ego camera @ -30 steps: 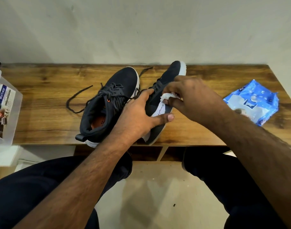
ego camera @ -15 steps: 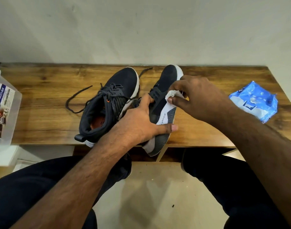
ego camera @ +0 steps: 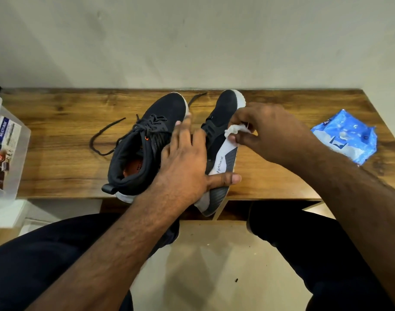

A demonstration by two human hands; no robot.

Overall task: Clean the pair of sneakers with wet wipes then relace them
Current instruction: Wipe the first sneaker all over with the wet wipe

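Note:
Two dark navy sneakers with white soles lie on the wooden table [ego camera: 57,131]. The left sneaker [ego camera: 167,108] stands upright, still laced, with a loose lace end [ego camera: 106,140] trailing left. The right sneaker [ego camera: 223,108] is tipped on its side, its heel past the table's front edge. My left hand [ego camera: 183,167] holds it at the collar, thumb across the white and grey side panel. My right hand [ego camera: 266,131] pinches a crumpled white wet wipe [ego camera: 233,129] against the sneaker's side near the midfoot.
A blue pack of wet wipes [ego camera: 346,138] lies at the table's right end. A clear plastic box [ego camera: 8,149] with a printed label stands at the left end. A wall runs right behind the table. My knees are below the front edge.
My right hand has slid the wipe along the right sneaker's side toward the toe. The sneaker has shifted a little nearer to me, and my left fingers have stretched out over it.

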